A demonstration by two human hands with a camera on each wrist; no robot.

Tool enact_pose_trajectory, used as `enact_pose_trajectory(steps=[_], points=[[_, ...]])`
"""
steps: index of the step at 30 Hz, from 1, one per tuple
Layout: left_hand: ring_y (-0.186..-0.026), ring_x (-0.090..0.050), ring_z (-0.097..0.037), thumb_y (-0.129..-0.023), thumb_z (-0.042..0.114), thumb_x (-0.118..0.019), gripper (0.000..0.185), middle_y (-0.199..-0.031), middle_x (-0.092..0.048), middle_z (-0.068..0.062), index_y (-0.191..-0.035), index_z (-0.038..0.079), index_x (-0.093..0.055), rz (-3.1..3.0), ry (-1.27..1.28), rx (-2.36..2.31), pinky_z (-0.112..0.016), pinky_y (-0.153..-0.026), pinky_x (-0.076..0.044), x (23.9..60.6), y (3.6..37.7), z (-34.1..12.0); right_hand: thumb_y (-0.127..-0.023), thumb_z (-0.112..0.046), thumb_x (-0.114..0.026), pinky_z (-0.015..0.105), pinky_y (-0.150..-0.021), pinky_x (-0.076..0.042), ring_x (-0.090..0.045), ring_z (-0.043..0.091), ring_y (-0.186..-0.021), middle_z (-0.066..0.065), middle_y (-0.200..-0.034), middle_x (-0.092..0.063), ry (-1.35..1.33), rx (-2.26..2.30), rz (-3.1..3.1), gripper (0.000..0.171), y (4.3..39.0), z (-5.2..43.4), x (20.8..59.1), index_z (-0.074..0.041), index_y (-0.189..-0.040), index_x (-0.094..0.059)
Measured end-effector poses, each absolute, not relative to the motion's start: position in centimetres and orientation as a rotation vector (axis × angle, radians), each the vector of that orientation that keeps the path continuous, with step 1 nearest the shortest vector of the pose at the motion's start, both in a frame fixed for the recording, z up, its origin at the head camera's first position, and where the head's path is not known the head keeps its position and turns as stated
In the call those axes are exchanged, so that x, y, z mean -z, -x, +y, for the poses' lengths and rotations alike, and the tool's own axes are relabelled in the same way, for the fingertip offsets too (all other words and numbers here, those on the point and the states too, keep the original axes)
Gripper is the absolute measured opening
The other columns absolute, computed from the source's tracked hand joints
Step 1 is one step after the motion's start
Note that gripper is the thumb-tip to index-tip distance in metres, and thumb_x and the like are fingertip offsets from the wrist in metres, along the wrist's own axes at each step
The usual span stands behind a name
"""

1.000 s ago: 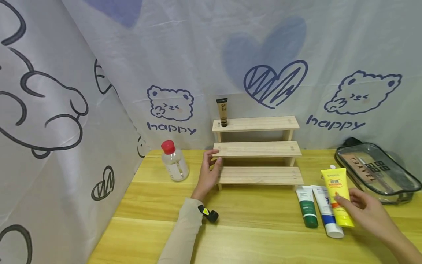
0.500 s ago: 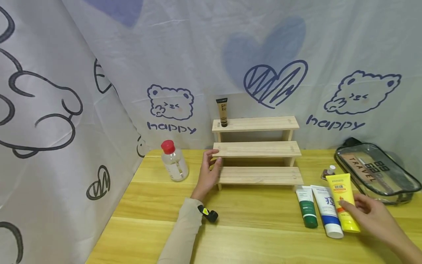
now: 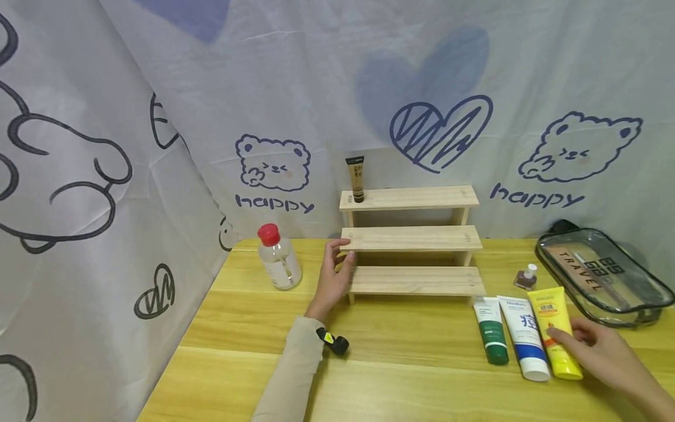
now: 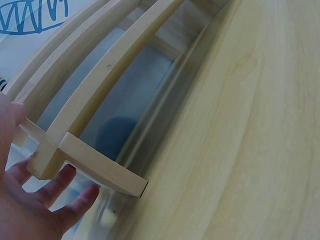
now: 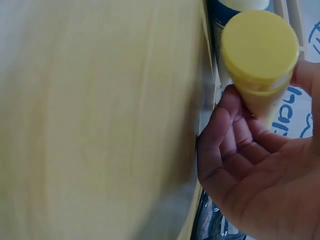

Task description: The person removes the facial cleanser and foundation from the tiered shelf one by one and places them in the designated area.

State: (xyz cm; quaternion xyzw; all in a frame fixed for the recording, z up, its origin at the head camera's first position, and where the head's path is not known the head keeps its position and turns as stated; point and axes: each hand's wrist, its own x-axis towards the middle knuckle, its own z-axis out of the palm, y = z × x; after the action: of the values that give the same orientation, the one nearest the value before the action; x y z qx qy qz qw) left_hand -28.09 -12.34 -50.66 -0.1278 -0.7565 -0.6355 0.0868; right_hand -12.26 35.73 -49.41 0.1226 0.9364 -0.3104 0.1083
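Observation:
At the right of the head view, my right hand (image 3: 606,351) holds a yellow squeeze tube (image 3: 552,334), thumb on its printed front and fingers curled behind. In the right wrist view its round yellow cap (image 5: 260,45) faces the camera. A white tube with a blue band (image 3: 524,337) lies directly left of it, and a green and white tube (image 3: 491,331) beside that. My left hand (image 3: 333,278) grips the left end of a three-tier wooden stand (image 3: 416,280). In the left wrist view, its fingers (image 4: 77,207) reach round the stand's end pieces.
A small tan tube (image 3: 357,180) with a black cap stands on the top tier at left. A red-capped clear bottle (image 3: 280,264) stands left of the stand. A nail polish bottle (image 3: 526,277) and a clear travel pouch (image 3: 606,275) are on the table's right side.
My right hand has moved the yellow tube right and toward me, lowering it beside the white tube and uncovering the nail polish bottle. My left hand has stayed at the stand.

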Motion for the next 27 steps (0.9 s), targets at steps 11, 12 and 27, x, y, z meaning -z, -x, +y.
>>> enact_pose_trajectory(steps=[11,12,27], points=[[-0.140,-0.056,-0.046,-0.116,0.020,-0.056,0.034,-0.166,-0.049,-0.015,-0.148,0.014,-0.048,-2.246,0.379,1.914,-0.062,-0.115,-0.050,50.55,27.97,-12.38,-0.108,-0.062,-0.056,0.037,-0.072,-0.047,-0.059,0.027,-0.087,0.022,-0.098,-0.066,-0.340,0.818,2.707,0.085,12.49,36.14,49.46,0.021,-0.128,-0.055],[-0.139,-0.056,-0.046,-0.116,0.020,-0.056,0.034,-0.165,-0.049,-0.015,-0.148,0.014,-0.048,-2.245,0.382,1.912,-0.062,-0.114,-0.050,50.52,27.96,-12.35,-0.108,-0.062,-0.056,0.039,-0.074,-0.050,-0.061,0.029,-0.089,0.026,-0.101,-0.066,-0.349,0.816,2.701,0.088,12.46,36.13,49.40,0.023,-0.130,-0.053],[-0.142,-0.055,-0.044,-0.115,0.017,-0.058,0.034,-0.163,-0.050,-0.016,-0.147,0.010,-0.050,-2.205,0.406,1.913,-0.062,-0.120,-0.046,50.70,28.30,-12.33,-0.110,-0.053,-0.059,0.033,-0.066,-0.049,-0.065,0.035,-0.090,0.033,-0.108,-0.067,-0.557,0.932,2.853,0.076,11.82,36.43,49.76,0.017,-0.139,-0.051]])
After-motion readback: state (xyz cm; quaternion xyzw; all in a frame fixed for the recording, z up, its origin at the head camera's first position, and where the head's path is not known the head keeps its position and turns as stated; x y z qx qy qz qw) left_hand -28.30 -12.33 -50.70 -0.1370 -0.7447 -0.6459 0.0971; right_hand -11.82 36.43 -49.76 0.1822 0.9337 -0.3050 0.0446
